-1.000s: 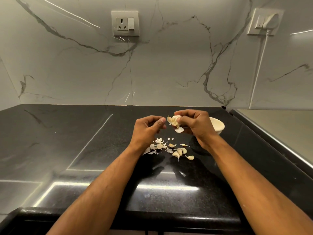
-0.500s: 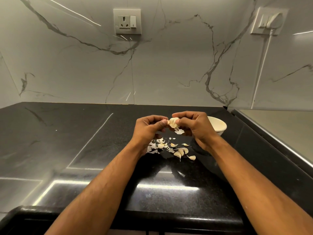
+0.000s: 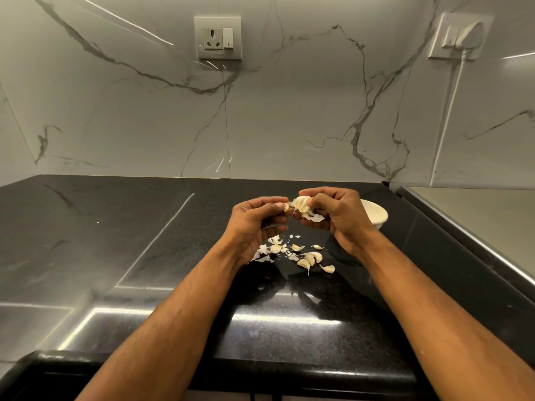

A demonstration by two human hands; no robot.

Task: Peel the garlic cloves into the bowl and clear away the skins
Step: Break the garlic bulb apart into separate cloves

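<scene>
Both hands were raised over the surface (image 3: 144, 256), near its middle. Left hand (image 3: 254, 224) sat left of the right hand (image 3: 338, 218), with a garlic piece (image 3: 301, 205) between their fingertips. Bowl (image 3: 375, 217) stood on the surface just behind and right of the right hand, partly hidden by it. Loose cloves (image 3: 311, 259) and skins (image 3: 263, 251) lay scattered on the surface below and before the hands. Wall (image 3: 289, 111) rose behind the surface, carrying a socket (image 3: 217, 37) upper centre and a plug (image 3: 460, 36) upper right. A raised ledge (image 3: 477, 221) ran along the right.
</scene>
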